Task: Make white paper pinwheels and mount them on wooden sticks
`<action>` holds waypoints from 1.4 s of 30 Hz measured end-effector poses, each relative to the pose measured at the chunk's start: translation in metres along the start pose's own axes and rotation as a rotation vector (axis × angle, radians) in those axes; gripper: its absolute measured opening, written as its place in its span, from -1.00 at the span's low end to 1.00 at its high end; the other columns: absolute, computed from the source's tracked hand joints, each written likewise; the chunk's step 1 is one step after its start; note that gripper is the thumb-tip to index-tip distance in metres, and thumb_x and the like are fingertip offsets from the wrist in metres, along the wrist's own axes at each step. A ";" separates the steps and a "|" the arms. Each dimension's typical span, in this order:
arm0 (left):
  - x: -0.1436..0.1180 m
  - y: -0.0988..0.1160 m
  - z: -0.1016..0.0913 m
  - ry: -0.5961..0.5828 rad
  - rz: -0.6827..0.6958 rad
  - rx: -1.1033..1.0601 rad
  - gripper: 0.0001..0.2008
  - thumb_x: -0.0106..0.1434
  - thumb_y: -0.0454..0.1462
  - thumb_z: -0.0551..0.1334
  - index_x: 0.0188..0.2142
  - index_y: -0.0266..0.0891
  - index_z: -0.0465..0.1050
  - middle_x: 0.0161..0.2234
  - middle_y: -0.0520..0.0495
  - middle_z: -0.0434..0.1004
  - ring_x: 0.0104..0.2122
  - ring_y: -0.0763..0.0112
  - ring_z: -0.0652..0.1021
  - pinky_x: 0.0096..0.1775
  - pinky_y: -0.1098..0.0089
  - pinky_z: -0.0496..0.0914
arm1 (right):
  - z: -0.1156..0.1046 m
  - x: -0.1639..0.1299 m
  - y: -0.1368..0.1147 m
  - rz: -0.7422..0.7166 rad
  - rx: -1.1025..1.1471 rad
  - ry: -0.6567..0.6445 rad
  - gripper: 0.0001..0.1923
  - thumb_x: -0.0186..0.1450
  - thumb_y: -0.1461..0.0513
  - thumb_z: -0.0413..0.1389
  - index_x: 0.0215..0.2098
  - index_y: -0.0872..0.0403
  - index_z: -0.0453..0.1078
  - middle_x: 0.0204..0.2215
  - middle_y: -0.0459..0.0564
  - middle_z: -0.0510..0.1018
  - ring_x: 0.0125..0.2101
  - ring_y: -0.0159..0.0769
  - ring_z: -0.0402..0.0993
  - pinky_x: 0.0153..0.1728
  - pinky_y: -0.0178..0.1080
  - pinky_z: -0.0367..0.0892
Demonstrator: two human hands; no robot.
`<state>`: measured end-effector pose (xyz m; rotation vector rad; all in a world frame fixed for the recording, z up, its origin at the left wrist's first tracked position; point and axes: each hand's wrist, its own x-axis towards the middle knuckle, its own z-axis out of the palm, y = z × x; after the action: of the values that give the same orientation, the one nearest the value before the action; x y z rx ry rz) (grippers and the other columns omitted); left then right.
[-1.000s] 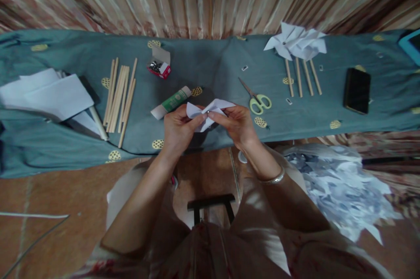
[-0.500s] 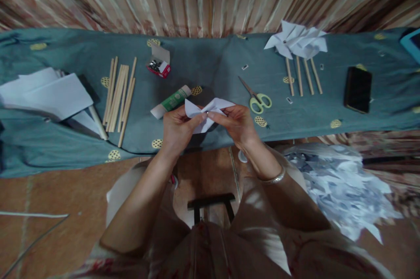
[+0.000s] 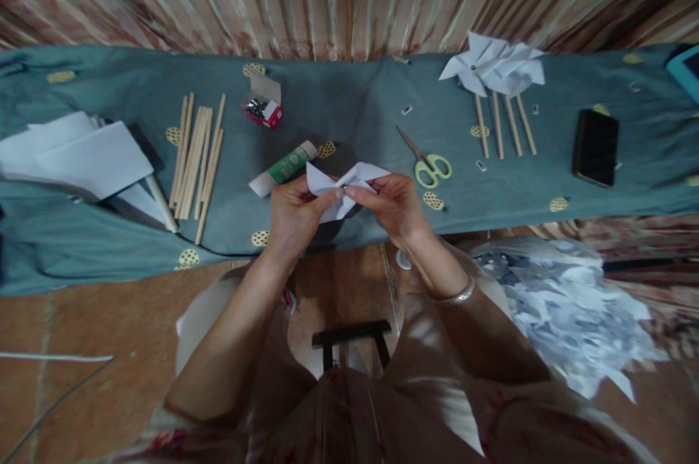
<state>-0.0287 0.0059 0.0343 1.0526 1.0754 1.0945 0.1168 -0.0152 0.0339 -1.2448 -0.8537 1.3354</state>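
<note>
Between my two hands is a white paper pinwheel [image 3: 357,174], held over the front edge of the table. My left hand [image 3: 295,215] is closed on its left side, with the thumb pressed near the centre. From the right, my right hand [image 3: 401,209] pinches it, its thumb also at the middle. A small dark dot shows at the centre between the thumb tips; what it is I cannot make out. Just beyond my left hand lies a green and white glue stick [image 3: 285,168]. Scissors with light green handles [image 3: 431,167] lie beyond my right hand.
Wooden sticks [image 3: 197,158] and white paper sheets [image 3: 81,154] lie at left. An open red box [image 3: 265,111] of small metal pieces stands behind the glue stick. Finished pinwheels [image 3: 494,71] on sticks and a phone [image 3: 596,147] lie at right. Below right is a heap of white paper pieces [image 3: 573,318].
Both hands keep their hold on the pinwheel, almost unmoved. The whole view has shifted very slightly.
</note>
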 end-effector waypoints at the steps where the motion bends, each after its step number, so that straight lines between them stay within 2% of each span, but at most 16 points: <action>1: 0.000 0.000 0.000 0.006 -0.005 0.011 -0.84 -0.08 -0.24 0.50 -0.45 -0.20 0.65 -0.47 0.01 0.64 -0.47 0.39 0.56 -0.35 0.38 0.48 | 0.000 0.000 0.000 0.003 -0.003 0.002 -0.70 -0.14 0.05 0.47 -0.56 0.05 0.58 -0.57 -0.12 0.59 -0.52 -0.39 0.45 -0.43 -0.29 0.39; 8: 0.000 -0.002 -0.001 0.007 -0.006 0.022 -0.79 -0.10 -0.20 0.52 -0.45 -0.22 0.65 -0.46 -0.01 0.65 -0.46 0.37 0.58 -0.34 0.37 0.49 | -0.001 0.000 0.001 -0.012 -0.031 0.005 -0.67 -0.12 0.03 0.46 -0.58 0.07 0.56 -0.59 -0.13 0.56 -0.55 -0.40 0.42 -0.48 -0.30 0.35; 14: 0.000 -0.002 0.000 0.008 -0.001 0.033 -0.84 -0.06 -0.21 0.50 -0.47 -0.20 0.65 -0.48 0.01 0.64 -0.48 0.37 0.57 -0.35 0.36 0.49 | -0.001 0.000 0.002 -0.017 -0.033 0.025 -0.71 -0.11 0.07 0.46 -0.58 0.07 0.55 -0.60 -0.15 0.56 -0.56 -0.42 0.40 -0.48 -0.31 0.34; 22: 0.003 -0.004 0.000 0.030 0.002 -0.025 -0.78 -0.09 -0.20 0.52 -0.45 -0.23 0.62 -0.45 0.00 0.64 -0.47 0.37 0.57 -0.33 0.34 0.49 | -0.001 0.000 0.002 -0.065 -0.049 0.023 -0.65 -0.04 -0.01 0.42 -0.53 0.06 0.50 -0.56 -0.15 0.53 -0.49 -0.40 0.42 -0.41 -0.30 0.36; 32: 0.001 -0.004 0.001 0.002 -0.061 -0.075 -0.81 -0.12 -0.24 0.52 -0.48 -0.20 0.63 -0.45 0.01 0.66 -0.49 0.37 0.56 -0.37 0.36 0.48 | -0.005 0.002 0.000 0.031 0.075 -0.040 -0.57 -0.13 0.02 0.47 -0.40 0.06 0.52 -0.47 -0.14 0.61 -0.43 -0.36 0.48 -0.31 -0.26 0.42; 37: 0.001 -0.003 0.000 0.009 -0.108 -0.105 -0.80 -0.14 -0.26 0.52 -0.48 -0.23 0.63 -0.46 0.00 0.65 -0.51 0.40 0.55 -0.39 0.39 0.45 | -0.005 0.003 0.002 0.030 0.046 -0.018 -0.56 -0.13 0.03 0.47 -0.41 0.07 0.49 -0.48 -0.14 0.58 -0.45 -0.38 0.45 -0.33 -0.27 0.39; 42: -0.001 -0.002 0.002 -0.016 -0.146 -0.152 -0.74 -0.16 -0.27 0.52 -0.40 -0.23 0.63 -0.41 0.01 0.67 -0.45 0.40 0.57 -0.32 0.38 0.48 | -0.006 0.003 0.006 -0.005 -0.020 -0.007 -0.59 -0.06 0.02 0.43 -0.39 0.08 0.47 -0.46 -0.14 0.57 -0.43 -0.37 0.44 -0.32 -0.25 0.37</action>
<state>-0.0263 0.0050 0.0331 0.8481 1.0237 1.0315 0.1215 -0.0145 0.0267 -1.2535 -0.8767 1.3303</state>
